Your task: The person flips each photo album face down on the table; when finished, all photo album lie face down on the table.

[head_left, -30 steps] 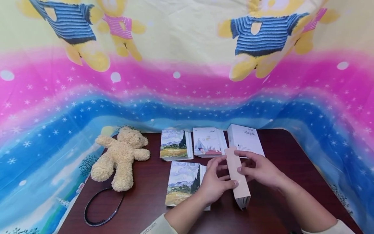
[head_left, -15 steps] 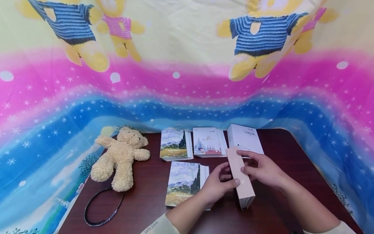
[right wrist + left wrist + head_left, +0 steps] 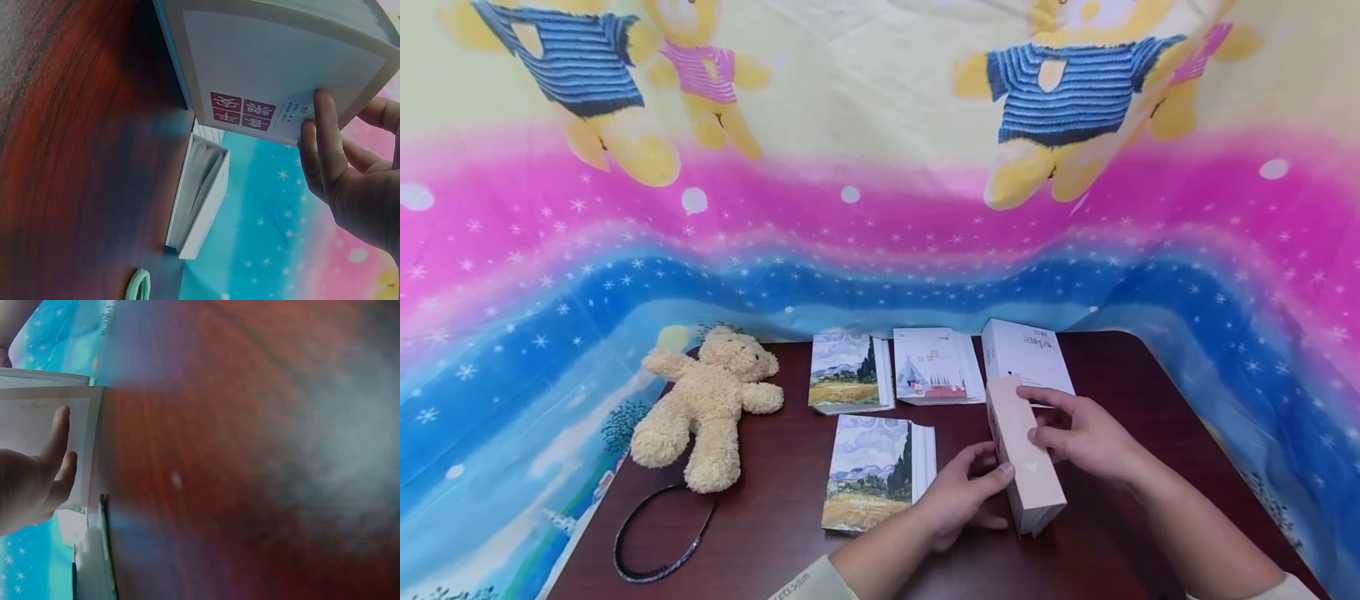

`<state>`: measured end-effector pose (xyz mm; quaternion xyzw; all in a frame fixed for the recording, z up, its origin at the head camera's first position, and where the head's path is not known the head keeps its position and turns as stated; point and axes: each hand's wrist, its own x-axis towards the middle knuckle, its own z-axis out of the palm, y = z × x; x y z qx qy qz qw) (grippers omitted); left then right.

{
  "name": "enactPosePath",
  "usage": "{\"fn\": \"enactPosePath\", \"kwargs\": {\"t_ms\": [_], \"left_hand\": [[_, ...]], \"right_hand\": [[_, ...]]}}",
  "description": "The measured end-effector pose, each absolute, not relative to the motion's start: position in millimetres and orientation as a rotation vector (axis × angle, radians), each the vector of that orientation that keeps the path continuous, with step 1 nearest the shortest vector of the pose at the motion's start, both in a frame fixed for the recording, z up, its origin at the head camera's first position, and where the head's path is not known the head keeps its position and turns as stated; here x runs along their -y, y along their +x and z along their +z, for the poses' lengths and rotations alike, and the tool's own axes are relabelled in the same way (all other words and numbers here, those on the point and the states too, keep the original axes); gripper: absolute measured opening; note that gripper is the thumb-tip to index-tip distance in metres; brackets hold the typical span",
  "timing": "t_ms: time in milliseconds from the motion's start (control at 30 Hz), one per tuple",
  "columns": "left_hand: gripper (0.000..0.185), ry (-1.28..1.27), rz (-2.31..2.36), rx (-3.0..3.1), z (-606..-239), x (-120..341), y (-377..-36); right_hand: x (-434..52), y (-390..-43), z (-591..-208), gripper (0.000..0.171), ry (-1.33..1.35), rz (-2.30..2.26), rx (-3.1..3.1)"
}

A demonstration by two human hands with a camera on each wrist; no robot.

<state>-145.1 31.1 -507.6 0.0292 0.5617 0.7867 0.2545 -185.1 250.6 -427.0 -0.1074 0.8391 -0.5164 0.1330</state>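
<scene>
A thick pale pink photo album (image 3: 1028,458) stands on its edge with the spine up, in front of me to the right. My right hand (image 3: 1078,433) holds it near the far end, with a thumb and finger at the spine and other fingers against the right cover, which bears red printed characters in the right wrist view. My left hand (image 3: 964,492) touches the near left side, the thumb tip right at the spine's edge and the fingers spread loosely along the cover. Left of that hand lies a photo album with a painted landscape (image 3: 872,471).
Behind stand another landscape album (image 3: 844,371), a white album with a tent picture (image 3: 934,362) and a white box-like album (image 3: 1033,354). A teddy bear (image 3: 707,408) and a dark headband (image 3: 662,533) lie on the left of the brown table (image 3: 775,517). A printed curtain (image 3: 880,200) surrounds it.
The pink album has shifted right and tilted, showing more of its left cover. My left hand has slid down and loosened from the spine. The right hand moved right with the album.
</scene>
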Motion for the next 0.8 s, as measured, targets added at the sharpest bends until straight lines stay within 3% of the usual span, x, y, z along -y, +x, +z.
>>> {"fn": "enactPosePath", "kwargs": {"t_ms": [800], "left_hand": [[0.054,0.045,1.996,-1.621,-515.8,-40.8,-143.2]], "right_hand": [[-293.1,-180.3,-438.3,0.068,-0.208,-1.492,-2.458]]}}
